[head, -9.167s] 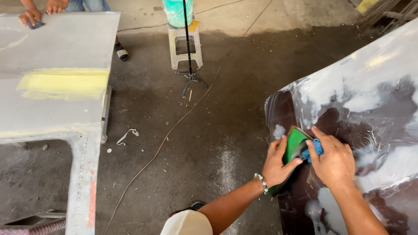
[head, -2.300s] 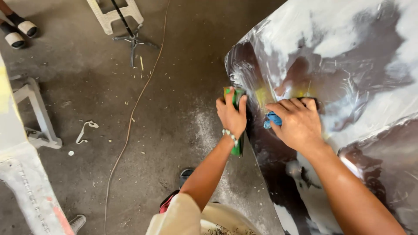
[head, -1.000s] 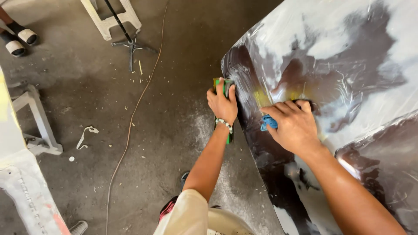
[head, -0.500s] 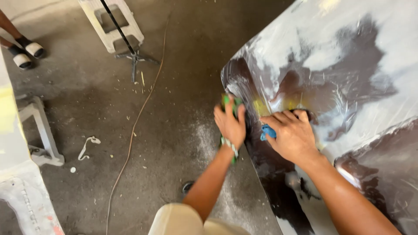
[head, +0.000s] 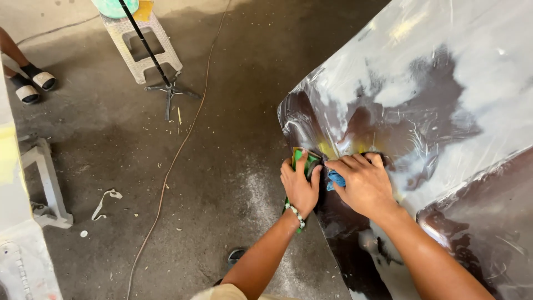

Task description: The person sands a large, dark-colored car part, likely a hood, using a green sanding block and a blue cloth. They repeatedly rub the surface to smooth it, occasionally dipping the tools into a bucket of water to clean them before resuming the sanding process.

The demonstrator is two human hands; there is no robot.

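While your left hand (head: 300, 186) presses flat on the green sanding block (head: 302, 159) at mid-frame, your right hand (head: 363, 183) pins a blue cloth (head: 335, 179), fingers extended, steadying the car panel (head: 444, 105).

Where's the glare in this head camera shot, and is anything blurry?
Head view: bright glare washes the upper right of the car panel; the left hand and right hand look sharp; the concrete floor is evenly lit, without hard shadows.

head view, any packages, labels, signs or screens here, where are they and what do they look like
No labels, signs or screens show.
Closest to a package: a teal round container, top edge, on a pale lattice stool, with something yellow beside it.
The hands hold only a green sanding block and a blue piece on the body panel.
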